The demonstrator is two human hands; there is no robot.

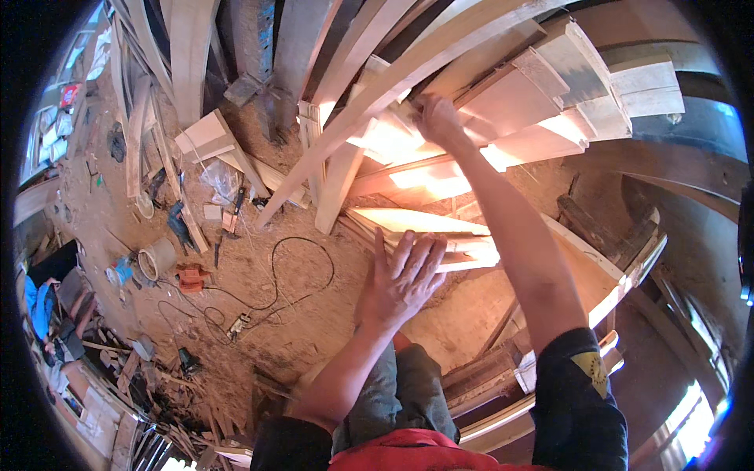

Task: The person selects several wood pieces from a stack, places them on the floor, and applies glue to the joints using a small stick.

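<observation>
The pale board (pixel 420 221) lies, long axis left to right, just beyond the nearer left hand (pixel 402 273), whose open fingers spread over its near edge; the right hand (pixel 441 125) is curled beside stacked boards (pixel 514 98), grip unclear.

Glare whitens boards (pixel 430 179); black fisheye rim; outer edges curved

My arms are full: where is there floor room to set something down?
A bare patch of sawdusty floor lies between the black cable and the left hand. It is crowded around the orange tool and bucket, at the scrap-wood heap, and among the boards by the right hand.
</observation>
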